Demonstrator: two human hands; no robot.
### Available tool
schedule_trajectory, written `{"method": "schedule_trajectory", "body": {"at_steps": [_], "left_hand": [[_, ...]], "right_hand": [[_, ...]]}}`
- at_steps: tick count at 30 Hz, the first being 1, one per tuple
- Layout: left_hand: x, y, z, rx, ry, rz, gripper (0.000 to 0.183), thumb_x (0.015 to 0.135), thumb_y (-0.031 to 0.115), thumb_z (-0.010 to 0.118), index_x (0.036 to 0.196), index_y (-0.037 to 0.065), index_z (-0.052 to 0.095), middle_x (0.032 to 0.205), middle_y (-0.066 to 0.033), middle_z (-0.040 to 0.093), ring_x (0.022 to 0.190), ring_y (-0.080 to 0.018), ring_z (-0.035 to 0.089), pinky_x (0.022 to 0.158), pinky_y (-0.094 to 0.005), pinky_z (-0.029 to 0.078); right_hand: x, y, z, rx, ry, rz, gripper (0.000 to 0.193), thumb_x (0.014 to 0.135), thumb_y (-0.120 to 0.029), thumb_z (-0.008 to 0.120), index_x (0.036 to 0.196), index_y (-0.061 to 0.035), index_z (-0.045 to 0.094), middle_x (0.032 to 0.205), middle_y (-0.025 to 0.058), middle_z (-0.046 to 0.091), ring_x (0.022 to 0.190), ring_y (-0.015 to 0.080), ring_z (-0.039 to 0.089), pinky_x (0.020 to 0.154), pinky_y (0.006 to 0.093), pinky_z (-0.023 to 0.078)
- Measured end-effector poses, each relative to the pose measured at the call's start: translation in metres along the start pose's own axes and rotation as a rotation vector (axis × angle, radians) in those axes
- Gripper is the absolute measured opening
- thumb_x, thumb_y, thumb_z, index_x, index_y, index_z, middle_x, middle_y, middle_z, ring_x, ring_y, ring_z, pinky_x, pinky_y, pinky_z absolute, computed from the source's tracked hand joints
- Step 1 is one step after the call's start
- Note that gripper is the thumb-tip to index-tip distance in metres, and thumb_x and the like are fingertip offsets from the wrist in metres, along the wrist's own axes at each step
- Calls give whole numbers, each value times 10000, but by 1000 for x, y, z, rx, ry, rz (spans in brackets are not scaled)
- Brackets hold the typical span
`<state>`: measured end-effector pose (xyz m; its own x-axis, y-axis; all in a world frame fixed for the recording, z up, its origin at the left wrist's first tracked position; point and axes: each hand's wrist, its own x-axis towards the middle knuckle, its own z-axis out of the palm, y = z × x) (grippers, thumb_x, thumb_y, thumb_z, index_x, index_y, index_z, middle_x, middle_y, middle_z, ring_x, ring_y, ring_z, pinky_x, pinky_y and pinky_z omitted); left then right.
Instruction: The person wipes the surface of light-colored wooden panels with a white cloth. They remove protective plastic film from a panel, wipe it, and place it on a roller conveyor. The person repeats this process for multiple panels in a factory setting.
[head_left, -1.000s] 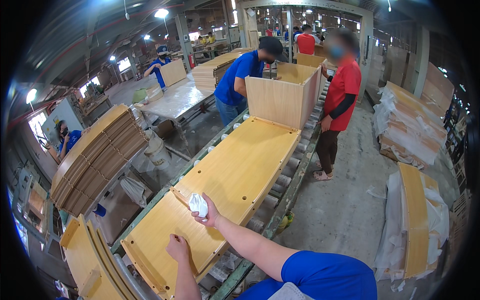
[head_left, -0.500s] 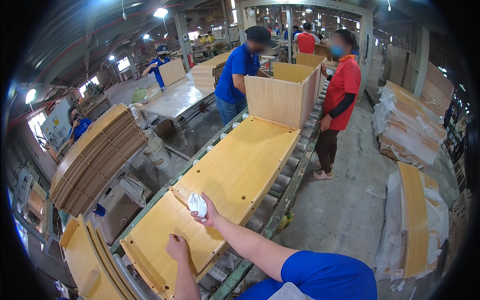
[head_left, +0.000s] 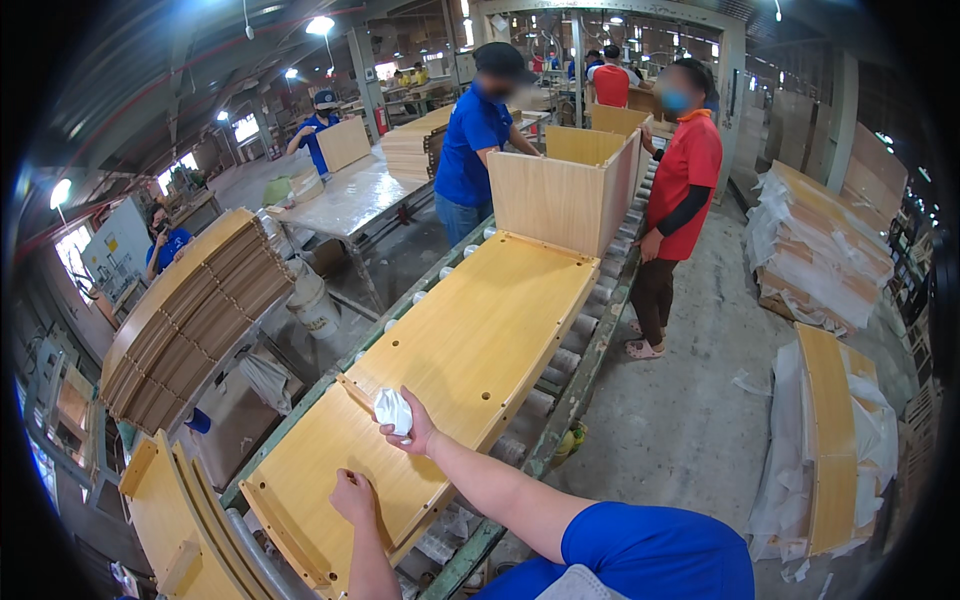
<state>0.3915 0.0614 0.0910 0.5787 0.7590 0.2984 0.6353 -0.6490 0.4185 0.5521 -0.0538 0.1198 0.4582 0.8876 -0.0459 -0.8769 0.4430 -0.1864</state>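
Observation:
A long yellow wooden panel point(head_left: 460, 330) lies flat in front of me, with small dark holes and raised strips on it. My right hand point(head_left: 420, 428) is over its middle, fingers closed round a crumpled white wad point(head_left: 393, 410), cloth or paper. Beside that wad a short wooden strip point(head_left: 354, 390) stands up from the panel. Nearer to me, my left hand point(head_left: 352, 496) is curled above the panel with its fingertips pressed together. Whatever it pinches, if anything, is too small or hidden to tell.
The panel rests on a green-framed roller conveyor point(head_left: 560, 420). At its far end stands a wooden cabinet box point(head_left: 548, 198), with a person in blue point(head_left: 470, 130) and one in red point(head_left: 685, 165) beside it. Stacked boards point(head_left: 190, 310) and leaning panels point(head_left: 165, 515) are at left; wrapped panels point(head_left: 830, 440) at right.
Both my hands hold nearly the same place. Beyond the panel, the person in blue has straightened slightly, and the person at the far left has shifted a little.

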Motion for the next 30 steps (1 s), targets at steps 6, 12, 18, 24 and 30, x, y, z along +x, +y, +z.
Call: {"method": "schedule_trajectory", "body": {"at_steps": [6,12,18,24,30], "left_hand": [[-1,2,1,6,-10,6,137,828,214,565,828,78,562,675,-111,642,636,-312,602,663,-433,425],[0,0,2,14,-8,14,144,829,222,564,828,78,561,672,-111,641,631,-312,602,662,-433,422],[1,-2,2,13,-9,10,144,828,218,563,829,74,561,680,-113,642,647,-316,599,664,-436,424],[0,1,1,-8,-16,-2,138,826,211,565,826,74,563,681,-112,642,643,-318,596,670,-438,427],[0,2,-1,3,-4,11,142,827,216,566,815,74,561,678,-112,641,634,-315,596,672,-434,425]], "right_hand": [[-1,-1,-2,0,1,-4,513,861,-617,440,1031,-145,546,857,117,591,527,146,516,358,229,317],[-1,-2,-2,7,-12,-4,511,865,-615,434,1032,-146,549,855,117,592,524,146,515,358,228,315],[1,0,-1,1,1,-3,514,868,-617,424,1036,-148,550,857,118,591,524,144,514,359,227,313],[0,-1,-3,7,-12,5,516,869,-619,421,1037,-147,548,858,118,589,525,144,513,359,226,314],[-1,0,-1,2,6,-7,515,863,-618,437,1035,-144,546,855,115,584,526,145,513,360,226,317]]}}
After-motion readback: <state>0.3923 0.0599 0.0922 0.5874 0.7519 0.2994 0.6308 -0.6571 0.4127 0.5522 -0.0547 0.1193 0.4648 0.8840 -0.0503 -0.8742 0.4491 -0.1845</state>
